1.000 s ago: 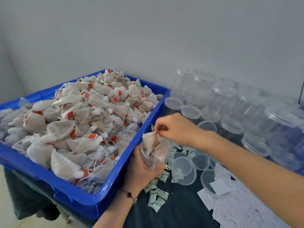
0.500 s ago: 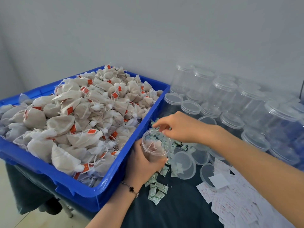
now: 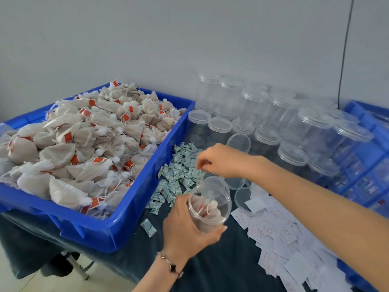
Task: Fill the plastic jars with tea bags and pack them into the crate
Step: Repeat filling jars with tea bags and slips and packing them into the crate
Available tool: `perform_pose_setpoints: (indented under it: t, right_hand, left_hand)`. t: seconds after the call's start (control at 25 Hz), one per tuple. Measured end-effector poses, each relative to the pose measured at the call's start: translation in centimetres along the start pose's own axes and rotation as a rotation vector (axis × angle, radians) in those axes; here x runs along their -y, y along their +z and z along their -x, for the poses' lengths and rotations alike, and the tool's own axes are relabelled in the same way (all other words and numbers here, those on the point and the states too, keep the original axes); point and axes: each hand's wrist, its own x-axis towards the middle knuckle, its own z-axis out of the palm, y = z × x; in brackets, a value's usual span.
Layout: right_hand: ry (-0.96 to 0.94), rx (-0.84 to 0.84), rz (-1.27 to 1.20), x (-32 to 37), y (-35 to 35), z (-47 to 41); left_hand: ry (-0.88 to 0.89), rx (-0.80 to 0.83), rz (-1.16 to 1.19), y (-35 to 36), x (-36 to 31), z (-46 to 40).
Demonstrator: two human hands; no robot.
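My left hand (image 3: 185, 230) grips an open clear plastic jar (image 3: 209, 205) with tea bags inside, held tilted above the dark table. My right hand (image 3: 219, 160) hovers over a heap of small green-and-white sachets (image 3: 179, 175), fingers curled down at the heap; whether it pinches a sachet I cannot tell. A big blue tray (image 3: 130, 207) on the left holds a mound of beige tea bags (image 3: 84, 144) with red tags. A blue crate (image 3: 370, 165) stands at the right edge.
Many lidded empty clear jars (image 3: 273, 114) crowd the back of the table, some stacked. Loose clear lids (image 3: 242, 199) lie near the sachets. White paper labels (image 3: 284, 239) are scattered at the front right. A black cable (image 3: 345, 49) hangs down the wall.
My left hand has drawn the jar toward me and lower. My right hand left the jar's mouth and moved back over the sachet heap. The camera has tilted toward the right.
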Motion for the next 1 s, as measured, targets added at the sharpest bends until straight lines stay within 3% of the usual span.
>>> perform_pose_setpoints:
  t: [0.2,0.36,0.44,0.72,0.84,1.0]
  right_hand:
    - [0.034,0.128,-0.129,0.3,2.8,-3.3]
    - [0.098,0.394,-0.112,-0.5,4.5,-5.5]
    - [0.110,0.448,-0.093,-0.8,6.2,-5.9]
    - [0.110,0.137,-0.025,-1.0,8.5,-6.5]
    - [0.105,0.007,-0.115,-1.4,8.2,-6.4]
    - [0.189,-0.290,-0.296,-1.6,6.4,-5.6]
  left_hand:
    - [-0.013,0.066,-0.005,-0.6,0.8,-1.1]
    - [-0.045,0.040,-0.002,-1.6,1.8,-1.3]
    - [-0.034,0.038,-0.017,-1.7,2.0,-1.2]
    - [0.010,0.013,-0.028,-1.4,2.1,-1.2]
    - [0.027,-0.013,-0.039,-1.4,2.0,-1.2]
    - [0.039,-0.029,-0.030,-1.4,2.0,-1.2]
